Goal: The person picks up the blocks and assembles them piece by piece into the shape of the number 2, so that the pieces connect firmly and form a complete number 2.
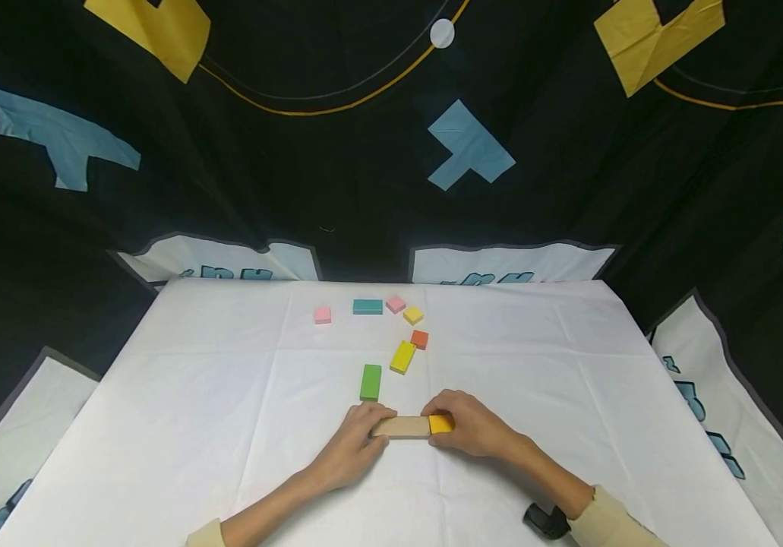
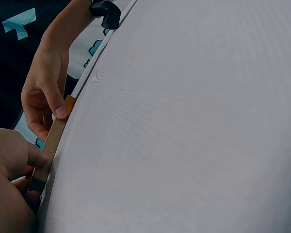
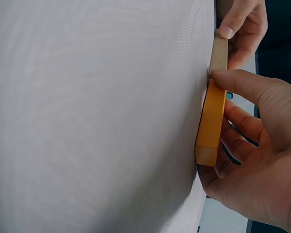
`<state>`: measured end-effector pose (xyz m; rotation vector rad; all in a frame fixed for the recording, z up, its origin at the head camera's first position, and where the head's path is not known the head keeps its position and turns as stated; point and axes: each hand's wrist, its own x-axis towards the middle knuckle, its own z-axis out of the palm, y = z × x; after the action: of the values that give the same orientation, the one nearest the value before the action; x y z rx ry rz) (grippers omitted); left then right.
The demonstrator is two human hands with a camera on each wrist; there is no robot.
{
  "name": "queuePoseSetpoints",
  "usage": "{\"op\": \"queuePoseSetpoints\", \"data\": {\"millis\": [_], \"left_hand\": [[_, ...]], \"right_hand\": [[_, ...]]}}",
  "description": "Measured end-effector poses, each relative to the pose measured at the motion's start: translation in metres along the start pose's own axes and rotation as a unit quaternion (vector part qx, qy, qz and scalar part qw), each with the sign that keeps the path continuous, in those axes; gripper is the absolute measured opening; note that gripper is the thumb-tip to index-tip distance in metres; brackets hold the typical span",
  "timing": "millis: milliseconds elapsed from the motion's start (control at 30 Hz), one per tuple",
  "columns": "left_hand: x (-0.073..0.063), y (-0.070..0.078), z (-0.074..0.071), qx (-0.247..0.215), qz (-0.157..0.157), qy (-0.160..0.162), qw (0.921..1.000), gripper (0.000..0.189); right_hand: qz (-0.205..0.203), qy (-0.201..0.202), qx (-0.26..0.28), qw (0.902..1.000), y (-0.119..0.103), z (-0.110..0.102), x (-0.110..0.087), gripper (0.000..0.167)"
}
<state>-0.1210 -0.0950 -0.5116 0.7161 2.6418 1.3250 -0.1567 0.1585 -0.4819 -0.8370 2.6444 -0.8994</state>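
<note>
A plain wooden block and an orange block lie end to end at the lower centre of the head view. The left hand pinches the wooden one's left end, thumb and fingers nearly closed around it; the right hand grips the orange one likewise. Just above lies a green block, then a yellow block, on white cloth.

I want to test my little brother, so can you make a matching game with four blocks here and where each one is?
Blocks
1. Green block
2. Amber block
3. Teal block
4. Wooden block

Places
A. Between two pink blocks
B. Gripped by the left hand
C. Just beyond the left hand
D. Gripped by the right hand

Pairs: 1-C, 2-D, 3-A, 4-B
</note>
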Motion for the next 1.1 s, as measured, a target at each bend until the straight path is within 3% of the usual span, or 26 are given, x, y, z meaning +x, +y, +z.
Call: {"op": "queuePoseSetpoints", "data": {"millis": [433,700,833,1100], "left_hand": [[-0.001,0.001,-0.001,0.002,-0.008,-0.007,0.9999,0.036],[-0.002,0.003,-0.006,-0.009,0.0,0.01,0.9999,0.038],[0.002,0.0,-0.015,-0.021,-0.014,0.034,0.9991,0.036],[0.022,-0.017,-0.048,-0.038,-0.044,0.08,0.9951,0.043]], "right_hand": [[0.014,0.004,-0.005,0.9999,0.0,0.004,0.001,0.027],[0.013,0.004,0.0,0.9999,-0.001,0.002,0.001,0.027],[0.015,0.001,0.004,0.9999,0.0,0.002,0.001,0.026],[0.023,0.008,0.0,0.9997,-0.001,0.003,0.0,0.027]]}}
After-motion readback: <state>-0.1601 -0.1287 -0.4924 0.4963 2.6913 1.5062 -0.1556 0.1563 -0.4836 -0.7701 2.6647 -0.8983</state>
